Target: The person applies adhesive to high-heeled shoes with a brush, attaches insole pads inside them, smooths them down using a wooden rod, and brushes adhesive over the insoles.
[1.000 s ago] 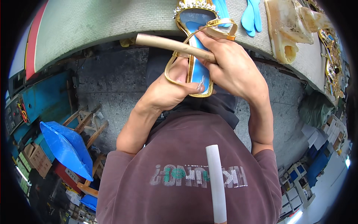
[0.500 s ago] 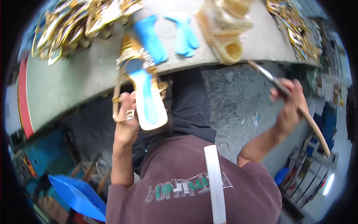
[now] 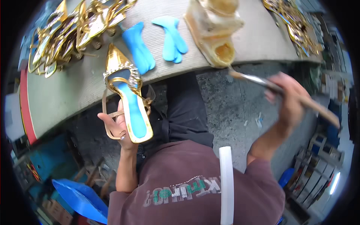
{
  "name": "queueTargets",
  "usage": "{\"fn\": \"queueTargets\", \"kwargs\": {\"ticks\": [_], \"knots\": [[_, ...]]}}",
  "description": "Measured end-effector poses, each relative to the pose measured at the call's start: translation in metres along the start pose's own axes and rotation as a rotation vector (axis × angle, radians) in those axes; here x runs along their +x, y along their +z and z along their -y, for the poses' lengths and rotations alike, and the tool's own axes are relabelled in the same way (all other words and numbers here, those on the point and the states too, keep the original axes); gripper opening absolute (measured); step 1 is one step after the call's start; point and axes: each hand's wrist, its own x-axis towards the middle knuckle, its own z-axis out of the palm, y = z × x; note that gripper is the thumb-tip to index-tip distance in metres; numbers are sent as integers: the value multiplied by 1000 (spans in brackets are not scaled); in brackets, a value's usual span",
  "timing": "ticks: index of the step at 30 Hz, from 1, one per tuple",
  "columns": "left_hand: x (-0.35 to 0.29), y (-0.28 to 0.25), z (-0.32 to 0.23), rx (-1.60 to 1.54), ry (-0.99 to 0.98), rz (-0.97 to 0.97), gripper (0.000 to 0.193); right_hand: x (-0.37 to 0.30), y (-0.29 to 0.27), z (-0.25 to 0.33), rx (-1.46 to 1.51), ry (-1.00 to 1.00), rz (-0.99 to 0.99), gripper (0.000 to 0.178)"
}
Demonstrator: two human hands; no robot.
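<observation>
A gold, pointed-toe slingback shoe (image 3: 129,98) with a jewelled band rests in my left hand (image 3: 123,126), toe away from me and its blue inner sole facing up. The fingers are closed beneath and beside it, next to the loose strap. My right hand (image 3: 290,98) grips a long wooden-handled brush (image 3: 259,80). The brush's tip points left, close to the mouth of a crusted, amber-coloured pot (image 3: 214,35) at the table edge; whether it touches cannot be made out. Left of the pot lie light-blue insole-shaped pieces (image 3: 172,39) and darker blue ones (image 3: 138,48).
Several gold shoes (image 3: 71,35) are heaped at the table's far left, and more gold shoes (image 3: 296,30) at the far right. A red strip (image 3: 27,101) edges the table (image 3: 56,97) on the left. A blue plastic thing (image 3: 80,198) stands low at left.
My right hand has brought the brush left, levelling it, so its tip is nearer the pot's mouth. The shoe has shifted slightly left and down in view. The whole view has shifted somewhat.
</observation>
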Motion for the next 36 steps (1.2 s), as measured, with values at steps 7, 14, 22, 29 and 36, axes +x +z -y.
{"fn": "queueTargets", "kwargs": {"ticks": [7,14,22,29,36], "knots": [[3,25,-7,331,46,99,121,9,-28,-88,817,110,-178,39],[1,33,-16,256,22,6,114,-66,144,37,229,-716,107,19],[11,8,-16,360,91,259,112,-37,263,14,129,-693,52,12],[11,-6,-23,400,82,228,113,-58,237,30,38,-621,157,9],[16,-11,-14,501,90,317,121,-53,249,21,-71,-629,109,15]]}}
